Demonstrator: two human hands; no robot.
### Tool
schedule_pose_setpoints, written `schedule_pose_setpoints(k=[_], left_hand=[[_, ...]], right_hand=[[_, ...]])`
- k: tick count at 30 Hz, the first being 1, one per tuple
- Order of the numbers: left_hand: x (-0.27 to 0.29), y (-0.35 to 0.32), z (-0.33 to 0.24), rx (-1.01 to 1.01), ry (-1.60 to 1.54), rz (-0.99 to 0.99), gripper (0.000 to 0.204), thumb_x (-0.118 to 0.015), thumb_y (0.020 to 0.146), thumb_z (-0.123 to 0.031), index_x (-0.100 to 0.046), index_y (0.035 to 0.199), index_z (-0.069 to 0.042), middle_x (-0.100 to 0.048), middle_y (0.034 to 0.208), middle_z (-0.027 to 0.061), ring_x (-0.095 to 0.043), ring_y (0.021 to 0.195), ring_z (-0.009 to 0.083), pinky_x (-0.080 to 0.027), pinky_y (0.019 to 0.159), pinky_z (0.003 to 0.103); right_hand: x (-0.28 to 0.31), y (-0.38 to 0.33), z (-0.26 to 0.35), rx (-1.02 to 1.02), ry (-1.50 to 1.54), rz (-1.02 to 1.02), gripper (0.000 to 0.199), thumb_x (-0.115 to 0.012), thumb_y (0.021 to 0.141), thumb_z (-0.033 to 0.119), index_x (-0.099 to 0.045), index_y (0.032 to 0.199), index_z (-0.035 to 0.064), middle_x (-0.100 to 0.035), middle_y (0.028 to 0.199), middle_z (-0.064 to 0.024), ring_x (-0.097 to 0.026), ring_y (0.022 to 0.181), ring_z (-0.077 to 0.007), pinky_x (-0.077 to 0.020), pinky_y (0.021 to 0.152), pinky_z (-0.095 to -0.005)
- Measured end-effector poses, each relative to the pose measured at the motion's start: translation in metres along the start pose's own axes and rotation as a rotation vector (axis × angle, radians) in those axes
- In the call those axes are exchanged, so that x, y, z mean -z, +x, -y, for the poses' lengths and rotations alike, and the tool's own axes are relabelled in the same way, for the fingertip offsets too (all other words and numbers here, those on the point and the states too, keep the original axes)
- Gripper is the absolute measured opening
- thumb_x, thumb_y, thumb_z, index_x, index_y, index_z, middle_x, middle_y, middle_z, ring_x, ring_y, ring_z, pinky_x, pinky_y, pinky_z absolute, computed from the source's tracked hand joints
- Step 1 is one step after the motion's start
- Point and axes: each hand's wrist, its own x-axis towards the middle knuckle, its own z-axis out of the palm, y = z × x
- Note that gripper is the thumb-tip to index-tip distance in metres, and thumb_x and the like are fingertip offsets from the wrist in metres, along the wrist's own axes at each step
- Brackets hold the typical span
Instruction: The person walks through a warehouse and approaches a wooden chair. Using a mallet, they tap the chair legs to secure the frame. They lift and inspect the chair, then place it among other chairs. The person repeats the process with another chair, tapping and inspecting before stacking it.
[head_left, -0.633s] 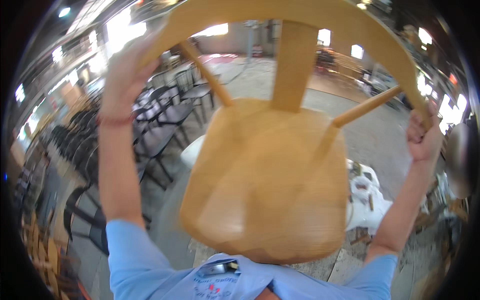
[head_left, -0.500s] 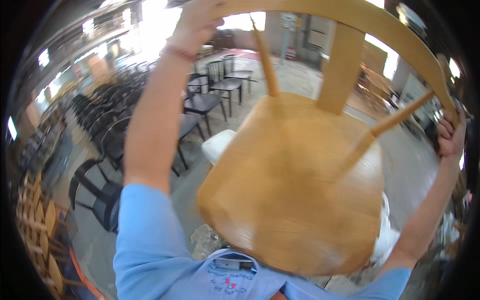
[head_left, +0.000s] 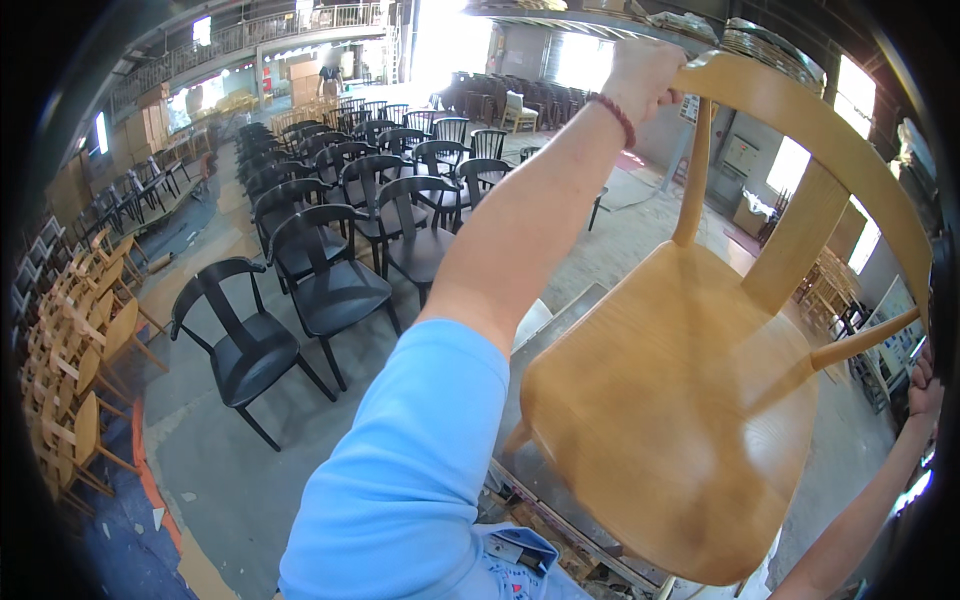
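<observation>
The left hand [head_left: 645,78] closes round one end of the honey-coloured wooden chair [head_left: 665,400]'s curved backrest [head_left: 845,145]; the curled right hand [head_left: 925,390] seemingly grips the other — likely for balance.

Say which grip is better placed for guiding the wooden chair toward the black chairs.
Probably the left grip: it holds the wooden chair nearer the black chairs; the right grip is farther.

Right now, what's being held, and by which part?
A wooden chair: the left hand grips one end of its curved top rail; the right hand seems to hold the other.
</observation>
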Motion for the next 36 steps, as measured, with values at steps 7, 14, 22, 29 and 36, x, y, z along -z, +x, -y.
schedule_pose_setpoints(k=[7,14,22,29,36], left_hand=[[-0.004,0.003,0.026,-0.033,-0.235,-0.121,0.020,-0.063,0.083,-0.014,-0.060,0.091,0.005,-0.060,0.073,0.0124,-0.056,0.054,0.0154,-0.038,0.039,0.028],[0.002,-0.209,0.121,0.187,0.973,0.622,0.089,-0.070,0.079,-0.038,-0.028,0.140,0.011,-0.038,0.141,0.0316,-0.033,0.136,0.0403,-0.029,0.112,0.040],[0.018,-0.247,0.196,0.148,0.693,-0.073,0.078,-0.069,0.081,-0.024,-0.029,0.137,0.014,-0.040,0.137,0.0327,-0.040,0.132,0.0369,-0.033,0.109,0.038],[0.039,-0.237,0.215,0.405,-0.017,-0.179,0.049,-0.058,0.091,-0.015,-0.039,0.129,0.009,-0.059,0.111,0.0130,-0.059,0.098,0.0156,-0.048,0.083,0.026],[0.014,-0.197,0.267,0.065,0.339,-0.090,0.030,-0.056,0.091,-0.021,-0.052,0.101,0.006,-0.063,0.098,0.0201,-0.060,0.090,0.0296,-0.047,0.081,0.041]], right_hand=[[-0.003,0.046,-0.055,-0.058,0.029,-0.113,0.024,-0.053,0.097,0.029,-0.051,0.103,0.0059,-0.042,0.069,0.0017,-0.029,0.042,-0.0024,-0.0202,0.032,-0.0173],[0.045,0.065,-0.069,-0.172,-0.111,-0.236,0.020,-0.052,0.097,0.030,-0.054,0.097,0.0098,-0.045,0.067,0.0015,-0.032,0.041,-0.0015,-0.0203,0.030,-0.0159],[-0.016,0.100,-0.184,-0.163,-0.009,-0.153,0.037,-0.051,0.098,0.032,-0.052,0.124,0.0063,-0.058,0.106,-0.0084,-0.058,0.088,-0.0135,-0.0481,0.070,-0.0236],[-0.001,-0.108,-0.228,-0.376,-1.131,0.124,0.059,-0.046,0.098,0.033,-0.029,0.150,0.0112,-0.034,0.152,-0.0087,-0.039,0.133,-0.0227,-0.0384,0.100,-0.0348],[-0.012,-0.231,-0.261,-0.260,-0.326,-0.304,0.017,-0.057,0.093,0.019,-0.062,0.099,0.0027,-0.064,0.093,-0.0049,-0.061,0.083,-0.0115,-0.0490,0.069,-0.0258]])
